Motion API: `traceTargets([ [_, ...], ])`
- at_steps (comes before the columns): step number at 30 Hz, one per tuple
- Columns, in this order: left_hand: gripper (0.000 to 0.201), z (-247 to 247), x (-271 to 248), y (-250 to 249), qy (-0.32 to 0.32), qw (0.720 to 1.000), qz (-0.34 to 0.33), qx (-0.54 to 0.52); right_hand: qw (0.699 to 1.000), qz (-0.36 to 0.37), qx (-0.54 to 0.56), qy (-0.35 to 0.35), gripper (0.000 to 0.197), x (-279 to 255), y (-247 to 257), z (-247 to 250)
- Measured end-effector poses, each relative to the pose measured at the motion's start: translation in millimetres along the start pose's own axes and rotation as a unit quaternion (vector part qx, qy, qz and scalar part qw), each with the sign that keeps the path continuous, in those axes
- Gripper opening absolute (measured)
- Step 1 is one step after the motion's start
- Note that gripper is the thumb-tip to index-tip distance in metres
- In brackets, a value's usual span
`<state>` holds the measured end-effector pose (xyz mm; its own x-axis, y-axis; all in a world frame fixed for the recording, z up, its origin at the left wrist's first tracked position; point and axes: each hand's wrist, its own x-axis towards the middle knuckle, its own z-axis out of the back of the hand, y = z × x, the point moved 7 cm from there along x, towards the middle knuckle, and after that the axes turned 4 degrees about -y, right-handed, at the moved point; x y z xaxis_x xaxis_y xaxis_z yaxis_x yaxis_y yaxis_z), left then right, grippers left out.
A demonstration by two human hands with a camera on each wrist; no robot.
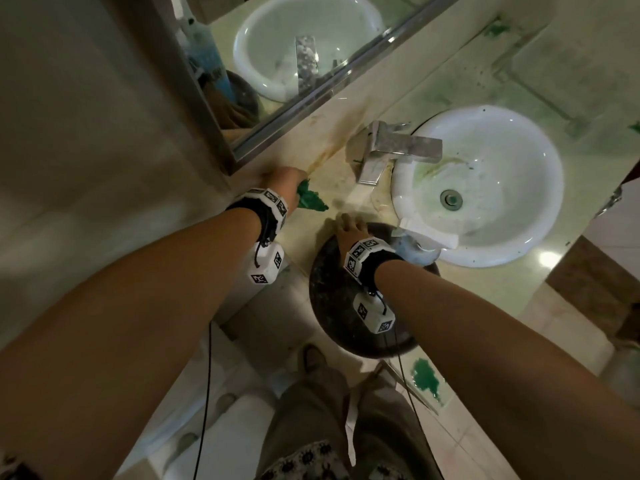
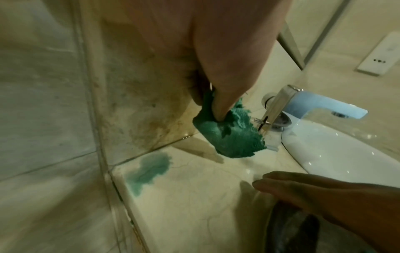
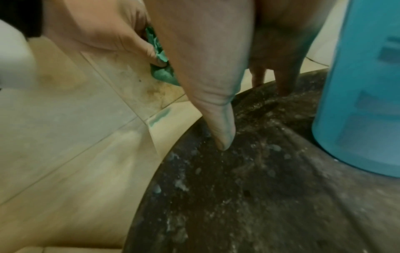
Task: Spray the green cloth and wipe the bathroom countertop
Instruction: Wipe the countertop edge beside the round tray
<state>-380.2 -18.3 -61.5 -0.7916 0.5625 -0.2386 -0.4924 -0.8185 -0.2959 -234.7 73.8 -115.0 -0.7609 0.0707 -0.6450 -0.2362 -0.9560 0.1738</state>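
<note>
Pinching a nubby green cloth [image 2: 233,137], the left hand [image 1: 282,183] grips; flat right hand [image 1: 348,230] rests on a speckled round tray [image 3: 259,188].

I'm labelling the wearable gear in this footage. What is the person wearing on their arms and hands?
Both forearms are bare, with no sleeves or gloves. The left hand and right hand each have a black wrist strap with white blocks printed with black-and-white square markers, plus a thin black cable.
</note>
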Motion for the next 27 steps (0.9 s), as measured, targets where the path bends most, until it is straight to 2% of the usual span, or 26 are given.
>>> traceTargets([
  [3, 0.028, -4.3, 12.2, -7.1, -0.005, 0.999, -0.03, 0.027, 1.0, 0.01, 0.005, 0.014, 0.1, 5.0, -2.0, -9.4],
  [7, 0.023, -13.7, 22.6, -20.5, 0.004, 0.988, -0.109, 0.114, 1.0, 0.019, -0.008, 0.011, 0.106, 8.8, -3.2, -10.7],
  [11, 0.037, -28.4, 26.9, -20.5, 0.039, 0.97, -0.137, 0.195, 1.0, 0.017, -0.005, 0.013, 0.104, 10.1, -5.2, -9.6],
  [15, 0.037, -45.3, 25.5, -10.7, 0.087, 0.944, -0.145, 0.284, 1.0, 0.014, -0.014, 0.016, 0.109, 13.5, -5.6, -11.5],
  [19, 0.034, -55.4, 18.5, -9.0, 0.097, 0.921, -0.156, 0.344, 1.0, 0.009, -0.022, 0.017, 0.11, 14.5, -6.2, -11.9],
  [27, 0.026, -57.4, 1.8, 3.9, 0.157, 0.904, -0.158, 0.365, 0.999, 0.013, -0.025, 0.015, 0.109, 10.8, -5.6, -10.8],
])
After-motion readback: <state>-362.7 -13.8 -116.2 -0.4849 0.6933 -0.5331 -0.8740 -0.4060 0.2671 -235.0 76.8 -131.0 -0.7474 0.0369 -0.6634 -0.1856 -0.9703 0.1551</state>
